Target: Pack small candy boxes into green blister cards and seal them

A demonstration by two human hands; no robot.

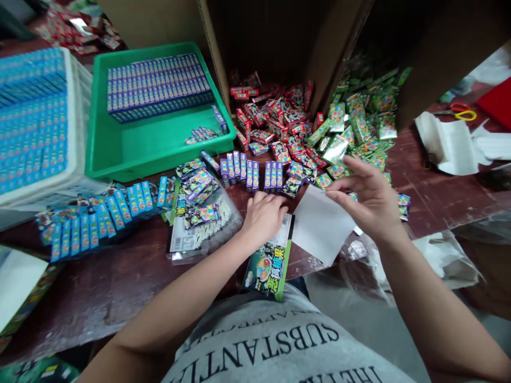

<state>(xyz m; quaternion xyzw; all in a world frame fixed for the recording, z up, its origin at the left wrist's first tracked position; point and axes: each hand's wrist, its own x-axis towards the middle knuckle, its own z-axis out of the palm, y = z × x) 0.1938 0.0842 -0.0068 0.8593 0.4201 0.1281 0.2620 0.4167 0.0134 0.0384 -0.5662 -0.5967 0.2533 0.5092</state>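
My left hand [264, 215] lies over the upper part of a black and green printed candy bag [265, 268], fingers bent and together, tips hidden from view. The bag's lower end reaches the table's front edge. My right hand [367, 199] is raised to the right, thumb and forefinger apart with nothing between them. Below its thumb is a sheet of white paper [321, 226]. Beyond its fingertips lie green candy packs [359, 127]. Purple candy boxes [273, 175] stand in short rows just past my left hand.
A clear bag [203, 229] with small purple packs on it lies left. Blue boxes [114, 210] form a row. Behind are a green tub [159, 154], a white crate [77, 117] and cartons [215, 53] with red packs [275, 119]. Scissors [463, 113] lie far right.
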